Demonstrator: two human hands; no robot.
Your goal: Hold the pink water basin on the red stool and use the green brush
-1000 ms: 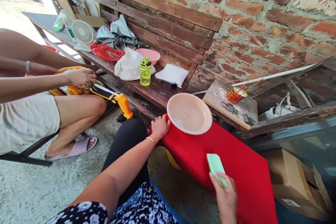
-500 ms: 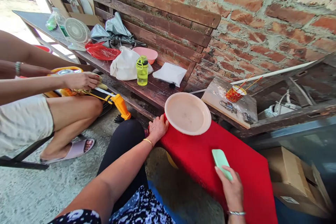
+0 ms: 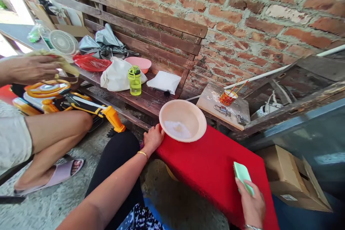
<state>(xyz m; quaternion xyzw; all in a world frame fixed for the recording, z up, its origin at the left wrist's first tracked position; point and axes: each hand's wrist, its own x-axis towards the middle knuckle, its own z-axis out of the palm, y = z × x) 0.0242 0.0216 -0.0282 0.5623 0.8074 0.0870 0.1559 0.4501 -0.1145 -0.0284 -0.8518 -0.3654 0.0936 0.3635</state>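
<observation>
A red cloth [image 3: 205, 165] lies stretched over a long flat surface in front of me. My left hand [image 3: 154, 138] grips the cloth at its near left corner, fingers curled over the edge beside the basin. My right hand [image 3: 250, 196] is closed around a mint-green, block-shaped brush [image 3: 242, 173], held against the right part of the cloth; its underside is hidden. A pale pink basin [image 3: 198, 133] with water in it stands on the far left end of the cloth, close to my left fingers.
A co-worker's hand [image 3: 35, 68] holds yellowish cloth above a yellow-and-black device [image 3: 86, 102] at left. The wooden bench [image 3: 121, 95] bears a green bottle [image 3: 134, 81], a white packet [image 3: 165, 82] and a fan [image 3: 63, 42]. At right are a board [image 3: 208, 97] with padlocks and a cardboard box [image 3: 292, 176].
My right hand has slid the brush rightward along the cloth. My left hand keeps its place by the basin. The co-worker's hands have lifted off the device with the yellowish cloth. The view has shifted.
</observation>
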